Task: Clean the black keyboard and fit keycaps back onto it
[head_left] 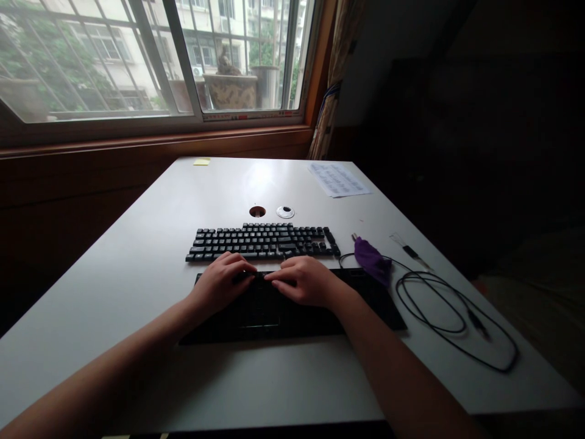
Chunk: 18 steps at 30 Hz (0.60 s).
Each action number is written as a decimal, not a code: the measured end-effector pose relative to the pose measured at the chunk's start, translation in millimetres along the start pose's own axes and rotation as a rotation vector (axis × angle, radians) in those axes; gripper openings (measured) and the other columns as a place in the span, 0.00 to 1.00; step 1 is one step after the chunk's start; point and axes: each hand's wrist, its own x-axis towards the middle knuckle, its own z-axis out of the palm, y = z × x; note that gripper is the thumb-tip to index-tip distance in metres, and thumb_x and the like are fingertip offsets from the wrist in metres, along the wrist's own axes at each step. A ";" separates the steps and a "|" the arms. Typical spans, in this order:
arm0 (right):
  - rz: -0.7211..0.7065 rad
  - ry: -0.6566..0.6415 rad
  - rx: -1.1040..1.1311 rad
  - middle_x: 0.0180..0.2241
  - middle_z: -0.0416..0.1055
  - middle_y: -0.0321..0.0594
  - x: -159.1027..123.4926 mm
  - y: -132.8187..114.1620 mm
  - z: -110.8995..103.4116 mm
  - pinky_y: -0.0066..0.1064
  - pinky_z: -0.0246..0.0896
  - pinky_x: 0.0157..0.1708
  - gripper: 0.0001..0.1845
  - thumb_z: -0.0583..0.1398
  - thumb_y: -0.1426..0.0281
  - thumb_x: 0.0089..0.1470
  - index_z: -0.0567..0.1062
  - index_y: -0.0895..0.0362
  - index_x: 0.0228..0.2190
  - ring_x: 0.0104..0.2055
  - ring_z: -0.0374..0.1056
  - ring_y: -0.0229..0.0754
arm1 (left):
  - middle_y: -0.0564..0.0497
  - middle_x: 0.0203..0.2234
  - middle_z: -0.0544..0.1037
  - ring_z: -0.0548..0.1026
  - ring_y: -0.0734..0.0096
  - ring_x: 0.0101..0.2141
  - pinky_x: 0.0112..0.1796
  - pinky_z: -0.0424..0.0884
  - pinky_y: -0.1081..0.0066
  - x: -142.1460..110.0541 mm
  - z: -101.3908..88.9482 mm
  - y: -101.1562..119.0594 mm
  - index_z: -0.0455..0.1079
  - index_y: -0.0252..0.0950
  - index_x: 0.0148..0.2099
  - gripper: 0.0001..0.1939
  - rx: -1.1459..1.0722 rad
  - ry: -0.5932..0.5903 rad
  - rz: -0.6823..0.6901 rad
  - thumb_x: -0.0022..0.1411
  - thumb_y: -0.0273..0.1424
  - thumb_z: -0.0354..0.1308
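A black keyboard base (292,320) lies flat on the desk in front of me, its keys mostly gone or hidden in the dark. Above it, loose black keycaps (237,241) are laid out in keyboard order, with white desk showing between some. My left hand (223,280) rests over the base's far edge, thumb and fingertips drawn together; what they hold, if anything, is hidden. Beside it my right hand (304,280) has its index finger stretched to a small dark key (260,275) at that edge, thumb apart below.
To the right are a purple cloth (372,262), a black cable (423,326) in loops and a wire keycap puller (410,250). Papers (340,179) lie at the back right, yellow sticky notes (202,161) at the back left. A round hole (257,211) and a silver disc (286,212) lie behind the keycaps.
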 end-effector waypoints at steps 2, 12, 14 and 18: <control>-0.008 0.008 0.007 0.29 0.77 0.36 0.0 0.1 0.1 0.28 0.58 0.32 0.12 0.61 0.67 0.63 0.84 0.49 0.45 0.31 0.70 0.37 | 0.50 0.36 0.78 0.74 0.64 0.39 0.42 0.71 0.65 0.2 -0.2 -0.1 0.77 0.41 0.44 0.05 -0.005 -0.001 0.003 0.66 0.28 0.61; -0.024 0.048 0.021 0.26 0.73 0.36 -1.1 4.4 -0.6 0.27 0.57 0.30 0.12 0.61 0.65 0.64 0.85 0.51 0.42 0.29 0.68 0.36 | 0.49 0.37 0.79 0.73 0.65 0.39 0.41 0.72 0.65 -0.8 -2.0 4.9 0.78 0.40 0.45 0.07 0.047 0.029 0.043 0.68 0.29 0.59; -0.015 0.091 0.000 0.26 0.74 0.37 -1.6 6.1 -1.7 0.27 0.57 0.30 0.12 0.61 0.66 0.64 0.85 0.52 0.42 0.29 0.68 0.36 | 0.48 0.38 0.79 0.73 0.64 0.39 0.41 0.73 0.64 -1.9 -3.4 8.1 0.78 0.40 0.47 0.09 0.082 0.036 0.075 0.69 0.29 0.58; 0.001 0.160 -0.044 0.26 0.74 0.37 -2.8 11.6 -4.7 0.27 0.57 0.30 0.13 0.60 0.66 0.64 0.85 0.53 0.41 0.28 0.67 0.36 | 0.46 0.41 0.79 0.72 0.62 0.42 0.42 0.74 0.62 -3.8 -8.3 14.1 0.78 0.40 0.49 0.10 0.167 0.033 0.144 0.70 0.30 0.57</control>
